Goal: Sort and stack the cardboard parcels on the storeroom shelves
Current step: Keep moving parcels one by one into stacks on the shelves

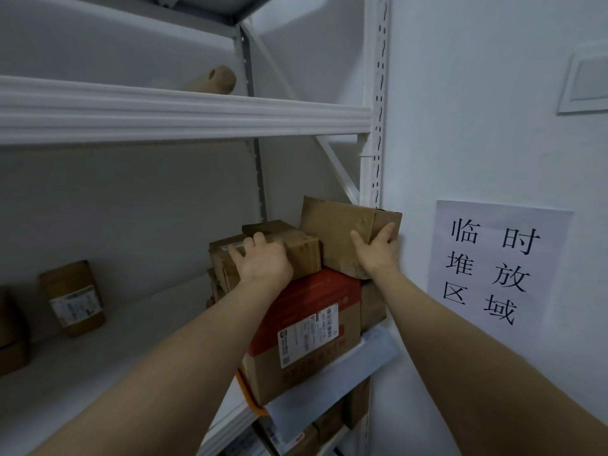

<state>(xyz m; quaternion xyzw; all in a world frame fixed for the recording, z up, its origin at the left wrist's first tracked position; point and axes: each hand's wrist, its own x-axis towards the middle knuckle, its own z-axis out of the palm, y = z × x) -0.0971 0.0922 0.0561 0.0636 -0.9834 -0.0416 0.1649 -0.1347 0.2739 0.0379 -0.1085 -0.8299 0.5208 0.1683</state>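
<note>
On the middle shelf (108, 337) at its right end stands a pile of cardboard parcels. A large box with a red top and a white label (306, 337) sits at the bottom. On it lies a flat brown parcel (289, 245), and my left hand (263, 261) rests on top of that parcel with its fingers curled over the far edge. A brown box (335, 232), tilted and leaning by the shelf post, is gripped at its lower right corner by my right hand (378, 251).
A small labelled parcel (74, 297) stands upright at the left of the same shelf, and another box (11, 334) shows at the left edge. A cardboard tube (214, 80) lies on the shelf above. More parcels (329, 419) sit below. A paper sign (490, 274) hangs on the right wall.
</note>
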